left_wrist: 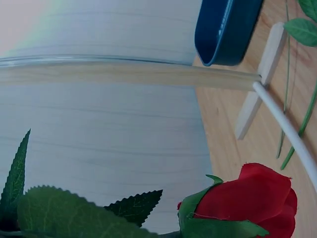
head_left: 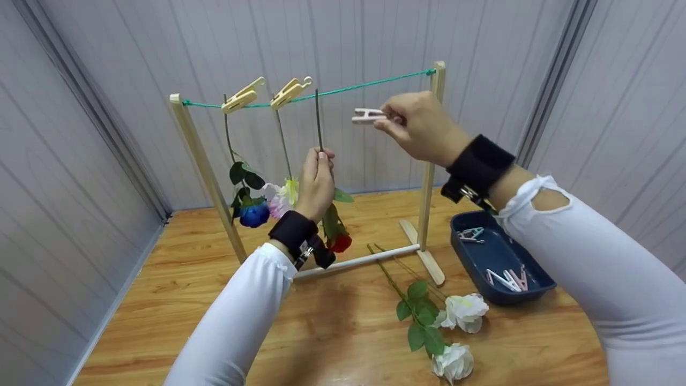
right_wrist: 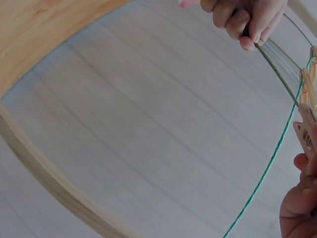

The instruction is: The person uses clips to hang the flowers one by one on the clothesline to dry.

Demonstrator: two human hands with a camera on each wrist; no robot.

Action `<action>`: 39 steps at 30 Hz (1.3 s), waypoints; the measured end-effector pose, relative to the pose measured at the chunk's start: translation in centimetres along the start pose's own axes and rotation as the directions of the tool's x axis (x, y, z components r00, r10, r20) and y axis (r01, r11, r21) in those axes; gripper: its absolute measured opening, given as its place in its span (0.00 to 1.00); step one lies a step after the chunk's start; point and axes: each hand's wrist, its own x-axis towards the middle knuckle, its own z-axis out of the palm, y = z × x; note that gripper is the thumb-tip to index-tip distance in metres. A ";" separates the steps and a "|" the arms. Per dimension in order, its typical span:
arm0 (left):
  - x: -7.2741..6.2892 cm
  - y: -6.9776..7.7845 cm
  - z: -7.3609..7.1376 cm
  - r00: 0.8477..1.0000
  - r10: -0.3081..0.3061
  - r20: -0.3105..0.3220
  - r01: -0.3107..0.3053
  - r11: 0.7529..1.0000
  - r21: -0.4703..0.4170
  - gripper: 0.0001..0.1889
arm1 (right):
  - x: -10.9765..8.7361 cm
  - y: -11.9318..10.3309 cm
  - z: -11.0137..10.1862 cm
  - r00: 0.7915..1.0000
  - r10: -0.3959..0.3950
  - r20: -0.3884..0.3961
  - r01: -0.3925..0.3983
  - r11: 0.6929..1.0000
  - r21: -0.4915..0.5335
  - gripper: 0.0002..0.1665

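My left hand [head_left: 317, 185] grips the stem of a red rose [head_left: 338, 242], which hangs head down below the hand. The bare stem end [head_left: 318, 115] rises past the green string [head_left: 370, 86]. To the right of it, my right hand [head_left: 423, 126] pinches a pale pink clothespin [head_left: 367, 115], its tip pointing left toward the stem. Two yellow clothespins [head_left: 290, 93] sit on the string. From them hang a blue rose [head_left: 254, 213] and a pink-white flower [head_left: 281, 198], partly hidden by my left hand. In the left wrist view the red rose [left_wrist: 247, 203] shows large.
The string runs between two wooden posts [head_left: 437, 80] joined low down by a white bar [head_left: 359, 261]. Two white flowers [head_left: 453, 362] lie on the wooden table [head_left: 177, 316]. A dark blue basin [head_left: 463, 262] with several clothespins [head_left: 509, 280] stands at the right.
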 end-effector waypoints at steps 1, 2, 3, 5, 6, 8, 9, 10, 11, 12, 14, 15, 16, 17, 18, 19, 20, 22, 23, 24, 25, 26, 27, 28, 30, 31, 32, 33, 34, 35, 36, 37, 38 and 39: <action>0.1 0.0 0.0 1.000 -0.005 -0.005 0.005 1.000 0.005 0.15 | 0.5 -0.1 0.0 1.000 0.010 0.003 -0.010 1.000 -0.017 0.13; 0.3 0.0 0.1 1.000 -0.011 -0.009 0.011 1.000 0.005 0.15 | 1.1 -0.2 -0.1 0.999 0.028 0.015 -0.028 0.999 -0.032 0.13; 0.4 0.0 0.1 1.000 -0.015 -0.011 0.015 1.000 0.001 0.15 | 1.5 -0.3 -0.1 0.998 0.049 0.024 -0.048 0.998 -0.042 0.13; 0.6 0.0 0.2 1.000 -0.021 -0.015 0.021 1.000 -0.009 0.15 | 2.5 -0.5 -0.1 0.996 0.076 0.051 -0.073 0.995 -0.066 0.13; 0.7 0.0 0.2 1.000 -0.023 -0.015 0.023 1.000 -0.012 0.15 | 3.0 -0.5 -0.1 0.994 0.087 0.064 -0.082 0.994 -0.073 0.14; 0.9 0.0 0.2 0.999 -0.026 -0.022 0.025 1.000 -0.015 0.15 | 3.9 -0.7 -0.1 0.990 0.105 0.089 -0.098 0.992 -0.082 0.14; 1.0 0.0 0.3 0.999 -0.026 -0.026 0.026 1.000 -0.017 0.15 | 4.4 -0.8 -0.1 0.989 0.111 0.098 -0.103 0.991 -0.083 0.14; 1.1 -0.1 0.3 0.999 -0.028 -0.029 0.027 0.999 -0.019 0.15 | 4.9 -0.9 -0.1 0.987 0.116 0.108 -0.107 0.990 -0.087 0.15; 1.2 -0.1 0.3 0.999 -0.029 -0.033 0.028 0.999 -0.023 0.15 | 5.3 -1.0 -0.1 0.986 0.122 0.114 -0.113 0.990 -0.088 0.15; 1.3 -0.1 0.3 0.999 -0.029 -0.035 0.028 0.999 -0.029 0.14 | 5.8 -1.2 -0.1 0.984 0.130 0.119 -0.120 0.989 -0.089 0.15; 1.5 -0.1 0.3 0.999 -0.033 -0.042 0.031 0.999 -0.033 0.14 | 6.7 -1.4 0.0 0.982 0.142 0.126 -0.129 0.986 -0.102 0.15; 1.6 -0.1 0.3 0.998 -0.036 -0.045 0.034 0.999 -0.034 0.14 | 7.1 -1.6 0.1 0.981 0.149 0.128 -0.135 0.985 -0.110 0.16; 1.6 0.0 0.3 0.998 -0.037 -0.048 0.036 0.999 -0.032 0.14 | 7.5 -1.7 0.2 0.979 0.157 0.129 -0.142 0.983 -0.115 0.16; 1.7 0.0 0.2 0.998 -0.039 -0.053 0.037 0.999 -0.028 0.14 | 7.9 -1.8 0.2 0.977 0.166 0.131 -0.150 0.981 -0.119 0.17; 1.7 0.0 0.2 0.998 -0.040 -0.055 0.039 0.999 -0.024 0.15 | 8.2 -1.9 0.4 0.975 0.175 0.135 -0.159 0.979 -0.124 0.17; 1.7 0.0 0.2 0.997 -0.043 -0.059 0.042 0.999 -0.019 0.15 | 8.4 -2.0 0.5 0.973 0.184 0.138 -0.166 0.978 -0.129 0.18; 1.7 0.0 0.2 0.997 -0.045 -0.062 0.044 0.999 -0.013 0.15 | 8.7 -2.0 0.6 0.971 0.195 0.140 -0.177 0.976 -0.130 0.18; 1.6 -0.1 0.2 0.997 -0.046 -0.067 0.046 0.999 -0.005 0.15 | 9.0 -2.1 0.8 0.966 0.214 0.143 -0.196 0.972 -0.129 0.18; 1.6 -0.1 0.2 0.996 -0.048 -0.069 0.048 0.999 -0.001 0.15 | 9.2 -2.0 1.0 0.965 0.220 0.146 -0.202 0.971 -0.128 0.18; 1.6 -0.2 0.2 0.996 -0.050 -0.070 0.050 0.999 0.003 0.15 | 9.3 -2.0 1.1 0.964 0.223 0.146 -0.206 0.970 -0.127 0.18; 1.6 -0.2 0.2 0.996 -0.053 -0.071 0.054 0.999 0.008 0.15 | 9.4 -1.9 1.2 0.963 0.227 0.147 -0.211 0.970 -0.118 0.18; 1.6 -0.3 0.3 0.996 -0.055 -0.072 0.056 0.998 0.012 0.15 | 9.5 -1.8 1.2 0.962 0.230 0.150 -0.215 0.971 -0.107 0.18; 1.7 -0.3 0.3 0.996 -0.059 -0.072 0.060 0.998 0.015 0.15 | 9.5 -1.7 1.3 0.960 0.231 0.155 -0.218 0.971 -0.096 0.18; 1.7 -0.3 0.4 0.995 -0.063 -0.073 0.064 0.998 0.018 0.15 | 9.6 -1.7 1.4 0.959 0.231 0.162 -0.219 0.972 -0.087 0.18; 1.7 -0.3 0.4 0.995 -0.073 -0.073 0.074 0.997 0.022 0.14 | 9.7 -1.5 1.5 0.955 0.235 0.181 -0.226 0.972 -0.072 0.18; 1.7 -0.3 0.5 0.995 -0.075 -0.072 0.077 0.997 0.022 0.14 | 9.7 -1.5 1.6 0.952 0.240 0.191 -0.231 0.971 -0.068 0.18; 1.7 -0.3 0.5 0.995 -0.077 -0.069 0.078 0.997 0.018 0.14 | 9.8 -1.5 1.7 0.949 0.245 0.200 -0.236 0.969 -0.067 0.18; 1.7 -0.3 0.5 0.995 -0.077 -0.066 0.078 0.997 0.014 0.14 | 9.8 -1.5 1.8 0.946 0.251 0.207 -0.242 0.968 -0.067 0.18; 1.7 -0.3 0.5 0.995 -0.076 -0.065 0.077 0.997 0.009 0.14 | 9.8 -1.6 1.8 0.943 0.255 0.214 -0.246 0.967 -0.066 0.18; 1.8 -0.2 0.6 0.995 -0.073 -0.063 0.074 0.997 0.001 0.14 | 9.9 -1.6 1.9 0.940 0.259 0.220 -0.251 0.966 -0.063 0.18; 1.8 -0.2 0.6 0.996 -0.070 -0.061 0.070 0.998 -0.007 0.14 | 9.9 -1.7 2.0 0.939 0.261 0.225 -0.254 0.965 -0.060 0.18; 1.8 -0.2 0.6 0.996 -0.069 -0.059 0.068 0.998 -0.014 0.14 | 9.9 -1.7 2.0 0.938 0.261 0.229 -0.255 0.965 -0.058 0.18; 1.8 -0.1 0.6 0.996 -0.068 -0.059 0.067 0.998 -0.018 0.14 | 9.9 -1.8 2.1 0.937 0.261 0.232 -0.256 0.965 -0.055 0.18; 1.8 -0.1 0.7 0.996 -0.068 -0.061 0.067 0.998 -0.019 0.14 | 10.0 -1.8 2.1 0.936 0.261 0.235 -0.256 0.965 -0.053 0.18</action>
